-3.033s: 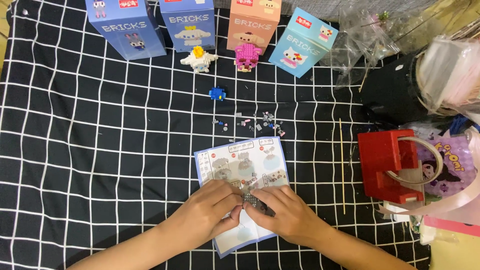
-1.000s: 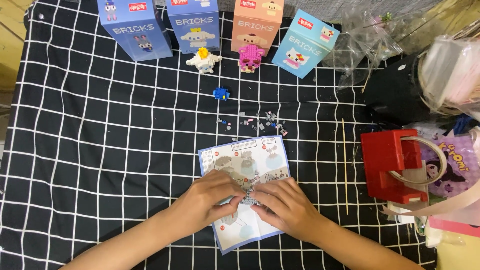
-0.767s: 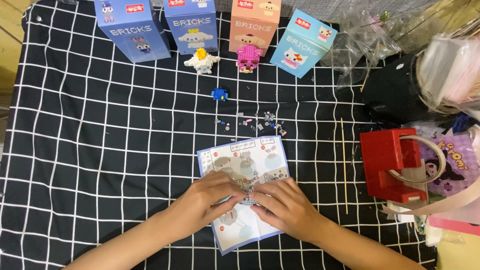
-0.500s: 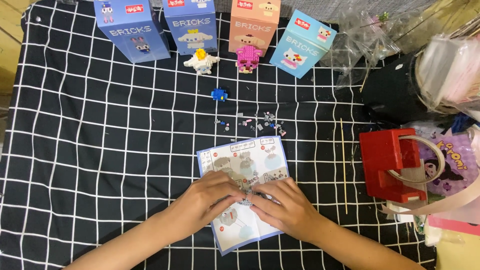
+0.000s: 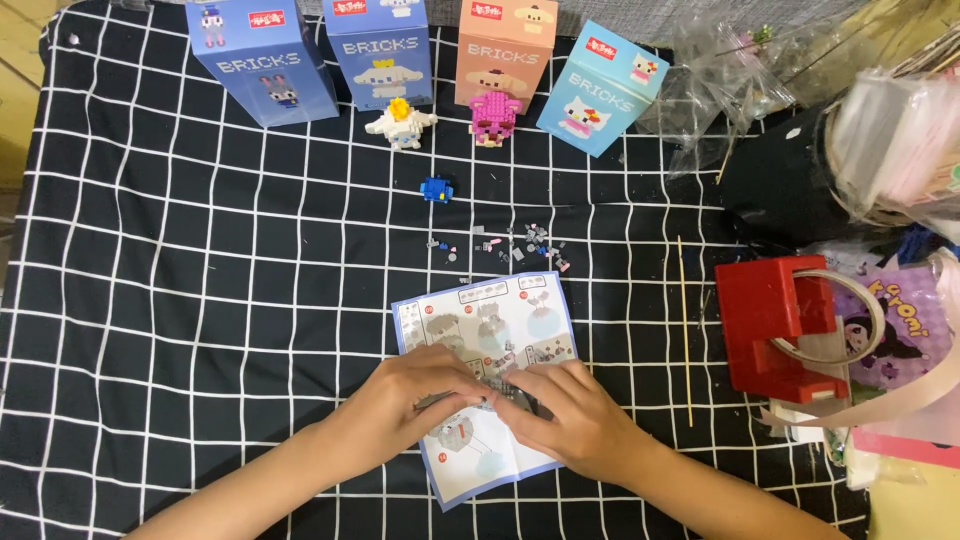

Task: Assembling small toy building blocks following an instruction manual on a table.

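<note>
My left hand (image 5: 420,400) and right hand (image 5: 570,415) meet, fingertips pinched together on a small grey brick assembly (image 5: 505,385), steadying it from both sides. It sits over the blue-edged printed instruction sheet (image 5: 490,320), which lies flat on the black cloth with white grid lines (image 5: 200,300), its diagrams close to the work. Just beyond, tiny loose bricks (image 5: 515,243) are scattered within reach. Farther on, a white brick figure (image 5: 400,122) and a pink brick figure (image 5: 493,115) stand before four tall coloured boxes (image 5: 380,50).

A black white-gridded cloth (image 5: 200,300) covers the tabletop, carrying four upright boxes (image 5: 262,60), an instruction sheet (image 5: 500,320), and scattered small bricks (image 5: 520,245).
</note>
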